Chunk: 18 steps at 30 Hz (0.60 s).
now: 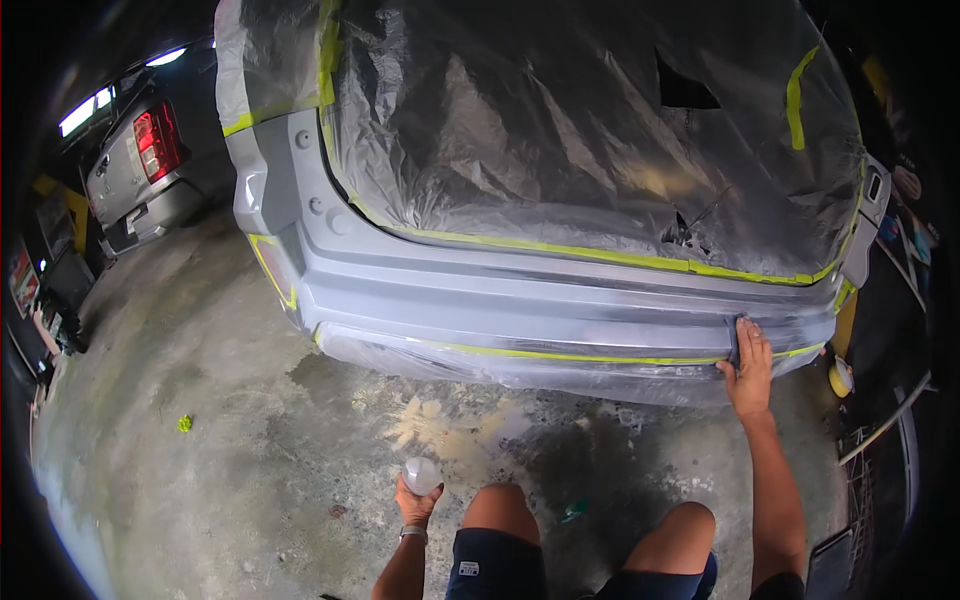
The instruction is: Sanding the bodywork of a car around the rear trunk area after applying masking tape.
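The grey rear bumper [520,312] of a masked car stretches across the view, with darker, wet-looking patches toward its right end. My right hand [750,375] presses a dark grey piece of sandpaper [734,338] flat against that end; the fingers cover most of the sheet. Low in front of me, near my knee, my left hand [416,505] is closed round a translucent plastic bottle [421,474], apart from the car. Yellow-green masking tape [560,355] runs along the bumper below the bare painted band.
Clear plastic sheeting [480,130] with torn holes covers the car's rear opening. A silver vehicle [140,165] stands at the far left. On the stained concrete floor [230,500] lies a yellow-green tape scrap [185,423]. A tape roll [840,378] and wire rack [862,490] sit at right.
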### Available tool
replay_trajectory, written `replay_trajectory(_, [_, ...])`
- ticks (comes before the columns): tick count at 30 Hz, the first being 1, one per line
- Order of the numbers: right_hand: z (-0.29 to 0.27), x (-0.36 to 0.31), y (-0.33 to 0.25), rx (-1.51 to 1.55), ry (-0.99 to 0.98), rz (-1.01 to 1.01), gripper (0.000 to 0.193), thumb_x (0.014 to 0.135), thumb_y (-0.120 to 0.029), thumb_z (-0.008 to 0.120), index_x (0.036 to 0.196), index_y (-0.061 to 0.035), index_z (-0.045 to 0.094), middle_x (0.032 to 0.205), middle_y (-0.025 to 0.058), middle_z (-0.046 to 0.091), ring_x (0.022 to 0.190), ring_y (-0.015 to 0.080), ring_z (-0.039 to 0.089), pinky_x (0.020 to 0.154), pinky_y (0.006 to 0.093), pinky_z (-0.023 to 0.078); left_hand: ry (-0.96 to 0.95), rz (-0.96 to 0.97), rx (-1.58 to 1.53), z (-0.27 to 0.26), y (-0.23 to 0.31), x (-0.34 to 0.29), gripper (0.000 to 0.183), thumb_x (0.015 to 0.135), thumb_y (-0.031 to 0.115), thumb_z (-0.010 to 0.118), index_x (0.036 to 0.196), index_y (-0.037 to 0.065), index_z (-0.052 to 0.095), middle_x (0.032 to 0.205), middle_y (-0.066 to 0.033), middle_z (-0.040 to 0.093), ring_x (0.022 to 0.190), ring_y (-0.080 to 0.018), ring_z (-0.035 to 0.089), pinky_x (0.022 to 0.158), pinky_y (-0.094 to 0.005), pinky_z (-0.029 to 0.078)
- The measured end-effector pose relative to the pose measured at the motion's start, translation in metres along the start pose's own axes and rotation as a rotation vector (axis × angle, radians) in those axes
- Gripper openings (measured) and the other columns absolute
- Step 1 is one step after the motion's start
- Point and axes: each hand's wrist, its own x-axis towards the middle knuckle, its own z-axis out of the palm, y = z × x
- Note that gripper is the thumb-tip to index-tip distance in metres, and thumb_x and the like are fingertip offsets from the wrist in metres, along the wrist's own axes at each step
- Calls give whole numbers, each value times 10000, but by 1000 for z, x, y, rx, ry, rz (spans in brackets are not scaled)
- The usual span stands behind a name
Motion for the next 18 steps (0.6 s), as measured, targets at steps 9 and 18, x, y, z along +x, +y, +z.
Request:
replay_trajectory(9, [-14, -8, 13, -15, 8, 11, 934, 752, -100, 880, 1595, -60, 481, 1597, 143, 525, 1462, 398, 477, 1205, 522, 389, -150, 404, -337, -69, 213, 37, 822, 649, 288, 1012, 1300, 3, 599, 1131, -93, 744, 1005, -208, 738, 908, -371, 606])
replay_trajectory(18, [-8, 0, -2, 72, 104, -1, 919, 720, -144, 907, 1551, -84, 519, 1550, 107, 539, 1426, 370, 493, 1184, 506, 403, -40, 1047, 721, -116, 510, 53, 734, 605, 178, 928, 1252, 35, 612, 1076, -187, 747, 907, -405, 748, 815, -438, 621])
